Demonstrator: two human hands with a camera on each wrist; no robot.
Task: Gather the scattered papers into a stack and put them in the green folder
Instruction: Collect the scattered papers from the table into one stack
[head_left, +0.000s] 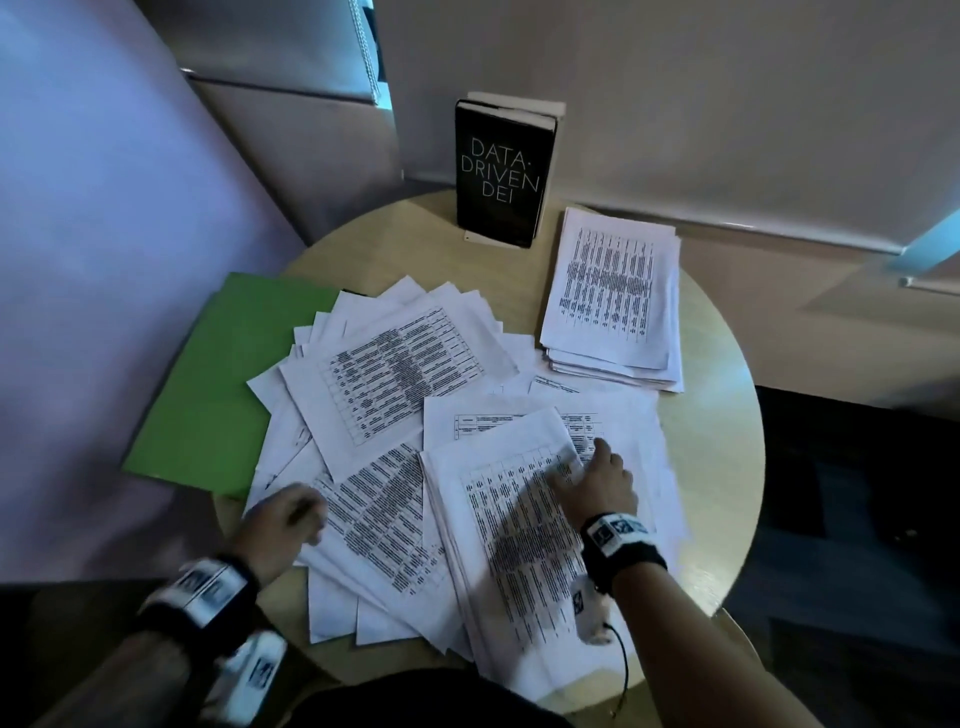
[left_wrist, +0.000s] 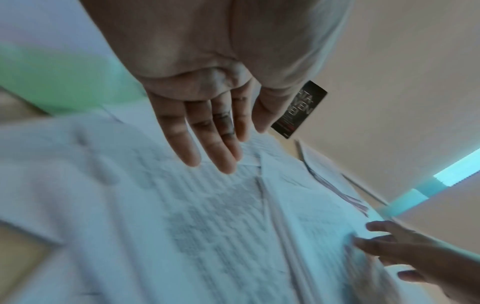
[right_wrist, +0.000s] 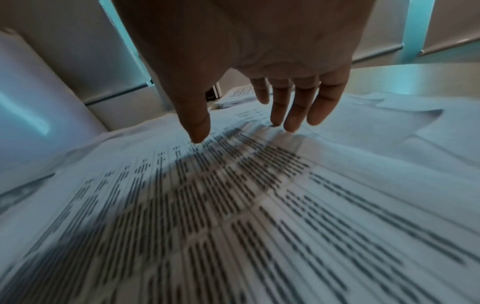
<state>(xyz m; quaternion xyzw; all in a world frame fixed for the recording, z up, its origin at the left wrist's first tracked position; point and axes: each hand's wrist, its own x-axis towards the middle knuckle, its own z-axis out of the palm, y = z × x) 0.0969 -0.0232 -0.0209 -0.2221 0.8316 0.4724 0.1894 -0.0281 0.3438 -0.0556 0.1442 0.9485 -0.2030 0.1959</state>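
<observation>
Printed white papers (head_left: 395, 395) lie fanned across the round table (head_left: 727, 467). The green folder (head_left: 208, 384) lies closed at the left, its right edge under the sheets; it shows as a green blur (left_wrist: 52, 82) in the left wrist view. My right hand (head_left: 579, 460) presses straight fingers on the top sheet of a loose pile (head_left: 524, 535) at the front; its fingertips (right_wrist: 289, 127) touch the print. My left hand (head_left: 306, 514) is low over the papers (left_wrist: 207, 216) at the front left, fingers (left_wrist: 223, 156) straight, holding nothing. I cannot tell if it touches them.
A tidier stack of papers (head_left: 613, 301) sits at the back right of the table. A black book (head_left: 501, 166) stands upright at the back edge against the wall. The folder overhangs the table's left rim. Dark floor lies to the right.
</observation>
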